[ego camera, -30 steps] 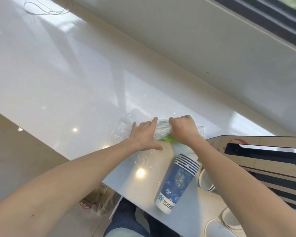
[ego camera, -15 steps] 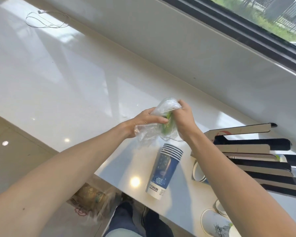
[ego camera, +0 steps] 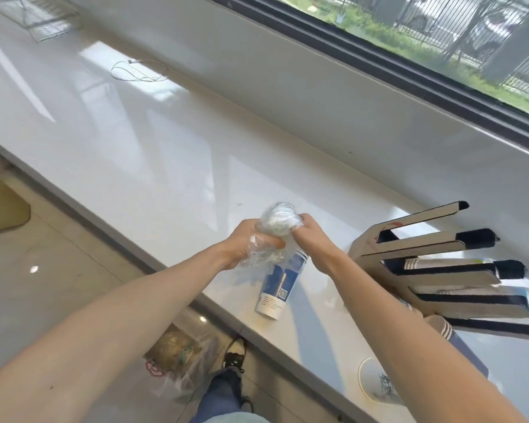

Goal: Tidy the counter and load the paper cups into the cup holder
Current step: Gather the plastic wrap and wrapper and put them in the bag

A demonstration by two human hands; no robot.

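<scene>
Cups [ego camera: 278,284] lay nested on their side on the counter [ego camera: 141,166], just below both hands. The left hand [ego camera: 247,246] and the right hand [ego camera: 309,236] were each curled tight around a crumpled plastic bag [ego camera: 278,221], held above the counter. The cardboard holder [ego camera: 434,264] stood right of the right hand.

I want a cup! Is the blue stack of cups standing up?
No, the cup stack lies on its side on the counter, below the hands crumpling the plastic wrap.
</scene>
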